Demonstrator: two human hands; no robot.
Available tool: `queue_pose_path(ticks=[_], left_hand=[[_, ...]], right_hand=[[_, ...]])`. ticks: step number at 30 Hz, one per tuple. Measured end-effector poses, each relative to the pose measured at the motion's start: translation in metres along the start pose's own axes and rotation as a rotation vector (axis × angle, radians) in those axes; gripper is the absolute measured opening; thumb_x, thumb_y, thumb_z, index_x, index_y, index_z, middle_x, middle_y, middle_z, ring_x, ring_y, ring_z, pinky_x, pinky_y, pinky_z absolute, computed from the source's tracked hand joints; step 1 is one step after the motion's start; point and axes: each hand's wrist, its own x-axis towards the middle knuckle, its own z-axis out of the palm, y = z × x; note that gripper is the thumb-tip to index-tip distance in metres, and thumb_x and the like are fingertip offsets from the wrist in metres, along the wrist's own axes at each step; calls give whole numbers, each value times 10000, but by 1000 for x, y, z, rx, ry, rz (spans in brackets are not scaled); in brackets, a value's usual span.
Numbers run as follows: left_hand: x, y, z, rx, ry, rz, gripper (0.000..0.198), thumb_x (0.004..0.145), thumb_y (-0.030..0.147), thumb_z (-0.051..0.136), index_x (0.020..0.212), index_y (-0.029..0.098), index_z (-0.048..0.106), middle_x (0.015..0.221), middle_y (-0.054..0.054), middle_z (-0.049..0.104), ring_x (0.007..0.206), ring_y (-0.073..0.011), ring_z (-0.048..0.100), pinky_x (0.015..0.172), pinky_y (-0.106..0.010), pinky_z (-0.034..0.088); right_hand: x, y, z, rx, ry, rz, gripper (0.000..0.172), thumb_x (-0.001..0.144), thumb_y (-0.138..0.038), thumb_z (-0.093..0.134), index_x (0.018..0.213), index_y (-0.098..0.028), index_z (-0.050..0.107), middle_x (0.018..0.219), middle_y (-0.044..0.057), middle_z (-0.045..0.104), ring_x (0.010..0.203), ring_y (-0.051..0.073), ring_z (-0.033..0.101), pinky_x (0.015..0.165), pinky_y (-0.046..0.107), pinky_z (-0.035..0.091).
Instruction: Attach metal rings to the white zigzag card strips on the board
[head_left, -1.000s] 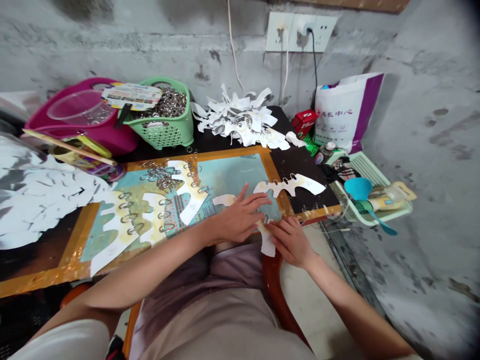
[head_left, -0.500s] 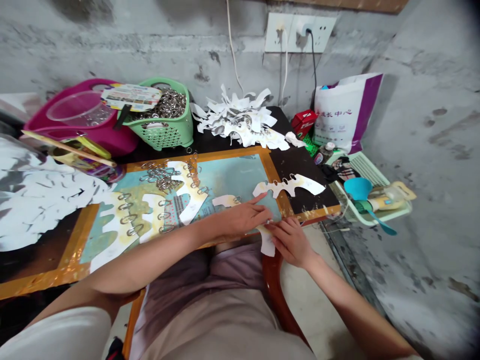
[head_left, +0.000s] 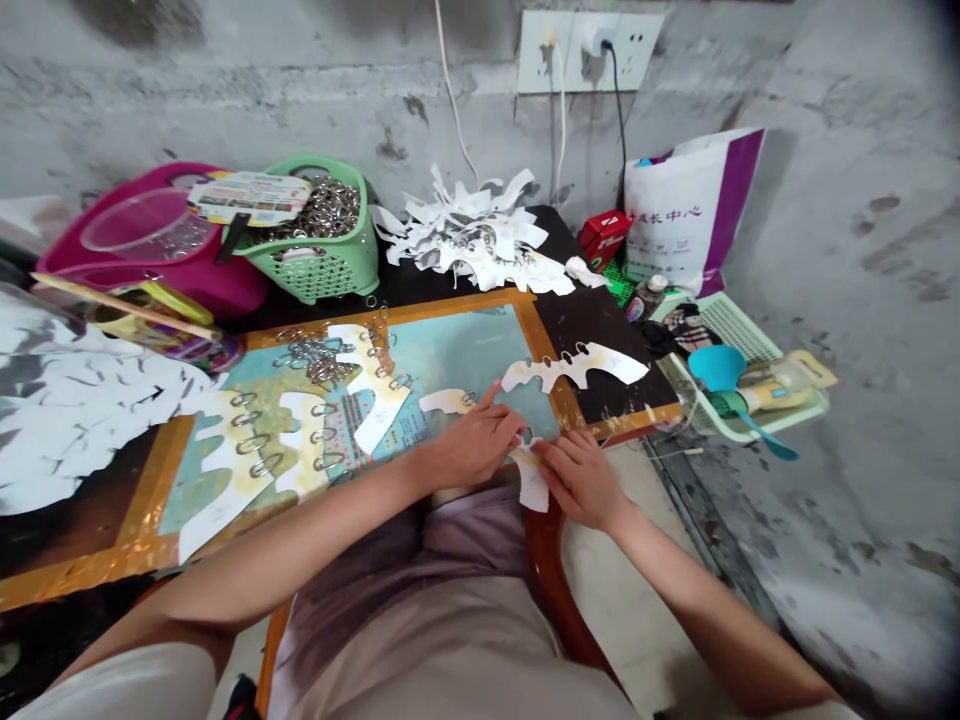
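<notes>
A white cut-out strip with yellowish smears hangs over the table's front edge, pinched by the fingers of my right hand. A metal ring stands at the strip's upper end, between my two hands. My left hand is beside that ring, index finger stretched out, the other fingers bent; what they hold, if anything, is hidden. Behind it lies another white strip, partly covered by the hand. Farther right rests a toothed strip with rings. Several more ringed strips lie to the left.
Loose metal rings are heaped on the taped blue sheet. Behind stand a green basket of rings and a magenta basket. White strips are piled at the back and left. A pale green tray stands right.
My left hand has drawn slightly left, away from the strip, and its fingers are more bent. The ring between the hands now shows. My right hand stays on the strip.
</notes>
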Motion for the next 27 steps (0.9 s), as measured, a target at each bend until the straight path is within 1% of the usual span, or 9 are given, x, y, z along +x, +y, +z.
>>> queue_pose_path(ticks=[4, 8, 11, 13, 15, 18, 20, 23, 27], left_hand=[[-6, 3, -4, 19, -28, 48, 223, 871, 156, 464, 1072, 159, 560, 1000, -88, 664, 1158, -242, 556, 1183, -580, 109], [-13, 6, -4, 49, -33, 92, 199, 863, 212, 487, 1012, 192, 618, 985, -65, 673, 1175, -251, 547, 1175, -617, -6], [-17, 9, 0, 94, -2, 114, 179, 889, 243, 483, 974, 188, 632, 1030, -59, 670, 1178, -256, 547, 1164, -632, -56], [-19, 12, 2, 110, 9, 103, 190, 892, 252, 493, 995, 180, 636, 1060, -70, 665, 1198, -262, 538, 1164, -633, -56], [-21, 15, 3, 108, 9, 77, 218, 892, 247, 494, 1042, 178, 636, 1071, -81, 664, 1233, -265, 516, 1165, -631, -48], [-23, 18, 3, 85, 17, 38, 272, 890, 231, 487, 1119, 182, 626, 1117, -100, 656, 1281, -271, 475, 1158, -637, -45], [-26, 19, 2, 72, 32, 1, 311, 878, 219, 495, 1161, 187, 619, 1187, -123, 626, 1296, -283, 452, 1147, -653, -33], [-30, 20, 2, 22, 67, -67, 339, 845, 198, 523, 1164, 227, 633, 1256, -129, 568, 1303, -300, 425, 1133, -668, 6], [-28, 18, -3, -165, 208, -242, 294, 879, 259, 529, 1156, 235, 624, 1212, -105, 549, 1220, -256, 479, 1150, -604, 105]], right_hand=[[2, -4, -1, -57, -25, -6, 184, 951, -239, 438, 1033, -177, 590, 920, 79, 611, 819, 228, 470, 759, 404, 349], [6, -9, -1, -129, -26, 2, 162, 935, -275, 471, 882, -182, 593, 836, 72, 581, 802, 228, 463, 757, 406, 341], [7, -10, -2, -94, -12, 16, 172, 934, -290, 483, 844, -188, 588, 805, 68, 575, 801, 231, 484, 763, 404, 359], [7, -10, -4, 53, 47, 87, 167, 953, -279, 459, 886, -197, 588, 828, 65, 592, 813, 222, 518, 760, 380, 395], [7, -10, -4, 210, 179, 243, 162, 972, -264, 427, 982, -205, 578, 885, 63, 605, 803, 197, 549, 735, 338, 434], [12, -14, 0, 205, 358, 456, 177, 937, -291, 505, 1064, -185, 568, 1022, 93, 563, 760, 172, 550, 730, 320, 463], [17, -17, 4, 121, 332, 471, 155, 881, -297, 584, 970, -170, 589, 1032, 103, 534, 803, 190, 545, 776, 344, 455], [23, -22, 6, 116, 213, 434, 114, 859, -250, 595, 780, -184, 547, 892, 67, 550, 875, 224, 533, 799, 355, 422], [24, -28, -1, 380, 195, 478, 193, 907, -289, 555, 741, -198, 518, 708, -5, 521, 675, 152, 496, 640, 274, 392]])
